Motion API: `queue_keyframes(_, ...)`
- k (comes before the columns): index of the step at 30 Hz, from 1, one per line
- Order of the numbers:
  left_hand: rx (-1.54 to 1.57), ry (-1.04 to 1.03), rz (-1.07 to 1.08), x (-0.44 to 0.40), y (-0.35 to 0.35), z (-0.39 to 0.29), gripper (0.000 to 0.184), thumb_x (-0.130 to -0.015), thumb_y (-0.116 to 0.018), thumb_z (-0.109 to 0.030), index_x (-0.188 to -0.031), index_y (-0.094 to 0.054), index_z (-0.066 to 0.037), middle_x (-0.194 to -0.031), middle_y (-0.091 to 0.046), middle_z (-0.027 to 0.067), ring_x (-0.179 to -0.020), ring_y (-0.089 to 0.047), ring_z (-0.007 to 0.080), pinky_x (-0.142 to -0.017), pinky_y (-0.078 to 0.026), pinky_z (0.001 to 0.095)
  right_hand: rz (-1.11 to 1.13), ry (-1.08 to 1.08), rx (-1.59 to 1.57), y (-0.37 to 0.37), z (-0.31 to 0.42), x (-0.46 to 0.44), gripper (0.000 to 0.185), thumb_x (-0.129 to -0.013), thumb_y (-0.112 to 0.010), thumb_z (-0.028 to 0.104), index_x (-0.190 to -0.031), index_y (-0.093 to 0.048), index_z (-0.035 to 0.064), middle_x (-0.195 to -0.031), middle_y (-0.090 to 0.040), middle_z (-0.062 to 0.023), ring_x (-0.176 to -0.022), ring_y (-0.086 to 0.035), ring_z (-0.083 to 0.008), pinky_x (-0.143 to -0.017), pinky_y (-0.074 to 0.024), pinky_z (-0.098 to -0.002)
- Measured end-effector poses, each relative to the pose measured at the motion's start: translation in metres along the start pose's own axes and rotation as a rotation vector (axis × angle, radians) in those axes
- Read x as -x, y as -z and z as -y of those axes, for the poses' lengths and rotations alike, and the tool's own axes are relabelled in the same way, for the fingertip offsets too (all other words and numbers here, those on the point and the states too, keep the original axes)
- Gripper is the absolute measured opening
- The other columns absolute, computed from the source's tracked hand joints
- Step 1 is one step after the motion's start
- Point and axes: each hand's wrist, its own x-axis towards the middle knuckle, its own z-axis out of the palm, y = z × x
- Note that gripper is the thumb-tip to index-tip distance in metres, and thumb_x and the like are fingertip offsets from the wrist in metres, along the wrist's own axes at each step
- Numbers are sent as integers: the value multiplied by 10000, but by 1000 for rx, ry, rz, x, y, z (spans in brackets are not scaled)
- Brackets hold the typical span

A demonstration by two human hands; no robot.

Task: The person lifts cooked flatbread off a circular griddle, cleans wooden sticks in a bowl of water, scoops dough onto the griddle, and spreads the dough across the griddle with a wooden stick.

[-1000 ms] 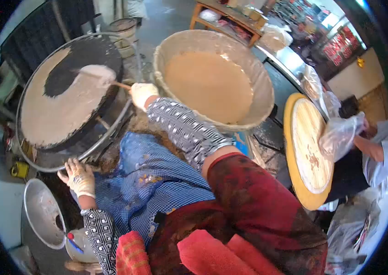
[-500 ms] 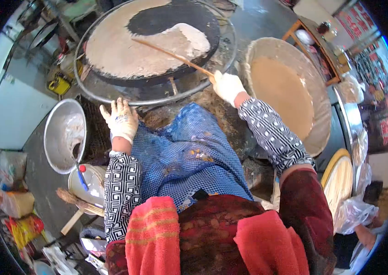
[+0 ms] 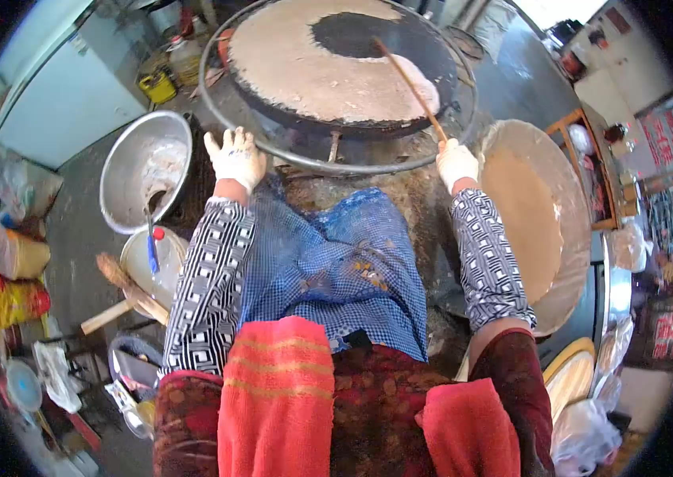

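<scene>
A wide round black griddle [image 3: 305, 119] carries a pale layer of batter [image 3: 305, 60] over its left and front, while a dark patch stays bare toward the back. My right hand [image 3: 457, 163], in a white glove, is closed around the end of a thin wooden stick [image 3: 412, 86]. That stick reaches over the griddle's right side, its far end by the dark patch. My left hand [image 3: 237, 161], also gloved, has its fingers spread next to the metal ring [image 3: 344, 168] around the griddle; whether it touches the ring I cannot tell. Beside my right forearm sits a large basin of brown batter [image 3: 519, 215].
On the left stand a metal bowl [image 3: 126, 191], a white bucket [image 3: 134, 254] with a blue-handled tool [image 3: 152, 253] on it, and a brush [image 3: 126, 282]. A yellow container [image 3: 158, 86] is farther back. At right are a wooden shelf [image 3: 611, 195] and a round wooden board [image 3: 571, 370].
The view has shifted, so the griddle appears farther right. The stick has swung from pointing left across the batter to pointing more steeply away from me. My left hand stays by the ring.
</scene>
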Motion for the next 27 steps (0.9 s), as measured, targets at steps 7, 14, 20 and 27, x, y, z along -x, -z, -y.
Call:
queue_keyframes(7,385,-354,-126,45,55,-115,465,-794,-626,-330,-1145,-603,-26,-1205,-590,126,-1193,-512,287,-1100,-190,599,5,44,-4,-1,8,9,335,-970,-439,351,-975,-561,39,-833,-671,-226,-803,-661,-405,-734,-510,-506)
queue_keyframes(14,63,-361,-147,63,10,-130,513,-929,-374,-174,-1392,-416,42,-1425,-451,210,-1369,-364,364,-1173,-72,569,32,273,-45,30,52,34,341,-955,-455,387,-952,-548,58,-757,-644,-256,-750,-635,-453,-717,-492,-538)
queue_keyframes(20,72,-319,-179,63,8,-116,496,-907,-391,-140,-1363,-452,48,-1422,-450,211,-1368,-363,354,-1171,-97,558,27,64,-16,12,15,-3,362,-971,-430,384,-939,-597,63,-837,-661,-244,-839,-638,-443,-769,-493,-531)
queue_keyframes(27,136,-247,-171,59,3,-105,479,-914,-388,-136,-1361,-466,17,-1428,-453,185,-1368,-375,323,-1171,-78,562,-46,89,86,-11,-4,-9,374,-978,-408,406,-1026,-553,65,-836,-656,-260,-833,-633,-459,-794,-486,-532)
